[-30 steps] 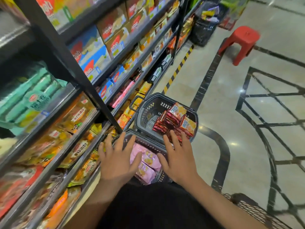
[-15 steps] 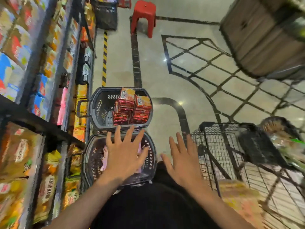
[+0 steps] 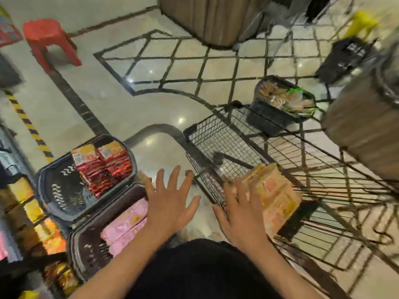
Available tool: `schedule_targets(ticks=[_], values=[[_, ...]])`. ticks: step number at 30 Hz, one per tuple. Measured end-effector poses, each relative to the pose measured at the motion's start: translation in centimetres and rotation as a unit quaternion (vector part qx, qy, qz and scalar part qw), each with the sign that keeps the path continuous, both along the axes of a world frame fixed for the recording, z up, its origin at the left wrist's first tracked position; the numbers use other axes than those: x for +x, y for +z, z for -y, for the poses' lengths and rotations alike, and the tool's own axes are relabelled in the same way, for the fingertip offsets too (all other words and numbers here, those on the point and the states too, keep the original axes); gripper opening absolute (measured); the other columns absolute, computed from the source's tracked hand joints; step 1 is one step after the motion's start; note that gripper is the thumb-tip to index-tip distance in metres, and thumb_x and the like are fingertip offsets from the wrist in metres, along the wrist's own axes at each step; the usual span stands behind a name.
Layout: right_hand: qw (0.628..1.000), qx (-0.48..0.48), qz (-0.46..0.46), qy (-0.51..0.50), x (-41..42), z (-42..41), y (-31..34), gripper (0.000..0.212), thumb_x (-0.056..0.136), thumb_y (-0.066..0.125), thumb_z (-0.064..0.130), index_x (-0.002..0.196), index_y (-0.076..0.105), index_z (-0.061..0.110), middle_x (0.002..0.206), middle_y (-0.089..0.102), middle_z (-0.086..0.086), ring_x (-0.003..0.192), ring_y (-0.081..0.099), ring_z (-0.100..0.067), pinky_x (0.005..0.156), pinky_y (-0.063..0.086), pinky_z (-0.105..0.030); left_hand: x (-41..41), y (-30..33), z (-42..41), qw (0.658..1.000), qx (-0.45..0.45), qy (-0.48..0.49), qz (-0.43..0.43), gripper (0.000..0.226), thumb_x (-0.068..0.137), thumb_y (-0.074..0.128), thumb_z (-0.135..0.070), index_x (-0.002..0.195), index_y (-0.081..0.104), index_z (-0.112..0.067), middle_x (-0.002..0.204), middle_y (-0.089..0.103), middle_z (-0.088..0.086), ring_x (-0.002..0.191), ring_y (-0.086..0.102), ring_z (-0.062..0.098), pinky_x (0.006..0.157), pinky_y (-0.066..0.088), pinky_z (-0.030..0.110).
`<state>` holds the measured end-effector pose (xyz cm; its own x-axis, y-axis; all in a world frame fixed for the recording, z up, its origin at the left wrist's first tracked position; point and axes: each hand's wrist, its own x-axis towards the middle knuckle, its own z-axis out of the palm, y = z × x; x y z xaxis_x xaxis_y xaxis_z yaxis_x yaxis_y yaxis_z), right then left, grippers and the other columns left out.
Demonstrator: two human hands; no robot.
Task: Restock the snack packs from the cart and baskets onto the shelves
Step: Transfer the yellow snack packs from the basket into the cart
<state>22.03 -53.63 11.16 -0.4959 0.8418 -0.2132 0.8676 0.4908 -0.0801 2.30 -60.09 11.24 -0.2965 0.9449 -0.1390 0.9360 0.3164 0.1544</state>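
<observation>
My left hand (image 3: 170,203) hovers with spread fingers over the floor between the near basket and the wire cart, holding nothing. My right hand (image 3: 239,214) is open too, its fingers reaching at the cart's near end beside a stack of orange snack packs (image 3: 276,195) inside the wire cart (image 3: 323,190). Whether it touches the packs is too blurred to tell. The near dark basket (image 3: 86,249) holds pink packs (image 3: 127,223). Behind it a grey basket (image 3: 58,190) carries red and orange packs (image 3: 103,167).
Shelves with orange packs (image 3: 26,212) run along the left edge. A black basket of packs (image 3: 280,108) sits on the cart's far end. A red stool (image 3: 49,42) stands far left on the tiled floor, near a yellow-black floor stripe (image 3: 28,126). A brown ribbed bin (image 3: 216,18) is at the top.
The view has swung right, from the shelves to the cart. Both hands left the pink-pack basket and moved right; my right hand now reaches the cart's orange packs.
</observation>
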Motion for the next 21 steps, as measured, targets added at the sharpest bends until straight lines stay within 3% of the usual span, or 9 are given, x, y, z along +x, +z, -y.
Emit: schedule_targets(ticks=[3, 11, 17, 21], values=[[0.998, 0.004, -0.019, -0.067, 3.9, -0.5, -0.4, 0.069, 0.1, 0.037, 0.063, 0.153, 0.044, 0.02, 0.162, 0.035, -0.018, 0.146, 0.027, -0.053, 0.115, 0.032, -0.067, 3.3, -0.3, -2.5, 0.998, 0.0, -0.06, -0.006, 0.065, 0.091, 0.043, -0.064, 0.143, 0.059, -0.028, 0.151, 0.052, 0.014, 0.133, 0.047, 0.052, 0.104, 0.034, 0.07], [0.977, 0.015, -0.054, -0.204, 12.7, -2.0, -2.7, 0.07, 0.098, 0.038, 0.061, 0.145, 0.057, 0.013, 0.153, 0.047, -0.022, 0.14, 0.037, -0.055, 0.109, 0.038, -0.066, 11.0, -1.9, -8.7, 0.985, -0.013, -0.172, -0.009, 0.063, 0.093, 0.042, -0.064, 0.143, 0.057, -0.029, 0.152, 0.05, 0.014, 0.135, 0.043, 0.047, 0.107, 0.028, 0.069], [0.961, -0.026, -0.045, -0.27, 15.5, -3.3, -5.2, 0.069, 0.1, 0.039, 0.062, 0.154, 0.042, 0.019, 0.161, 0.037, -0.019, 0.147, 0.029, -0.05, 0.117, 0.03, -0.063, 14.2, -3.5, -12.5, 0.967, -0.058, -0.248, -0.024, 0.065, 0.095, 0.034, -0.064, 0.145, 0.052, -0.026, 0.154, 0.046, 0.017, 0.138, 0.042, 0.049, 0.109, 0.028, 0.071], [0.949, -0.073, -0.047, -0.304, 16.1, -4.1, -7.7, 0.071, 0.101, 0.025, 0.066, 0.157, 0.029, 0.023, 0.165, 0.03, -0.015, 0.152, 0.024, -0.043, 0.12, 0.023, -0.06, 15.3, -4.9, -14.9, 0.951, -0.088, -0.294, -0.026, 0.069, 0.093, 0.035, -0.064, 0.146, 0.049, -0.023, 0.153, 0.045, 0.023, 0.136, 0.043, 0.052, 0.106, 0.031, 0.075]])
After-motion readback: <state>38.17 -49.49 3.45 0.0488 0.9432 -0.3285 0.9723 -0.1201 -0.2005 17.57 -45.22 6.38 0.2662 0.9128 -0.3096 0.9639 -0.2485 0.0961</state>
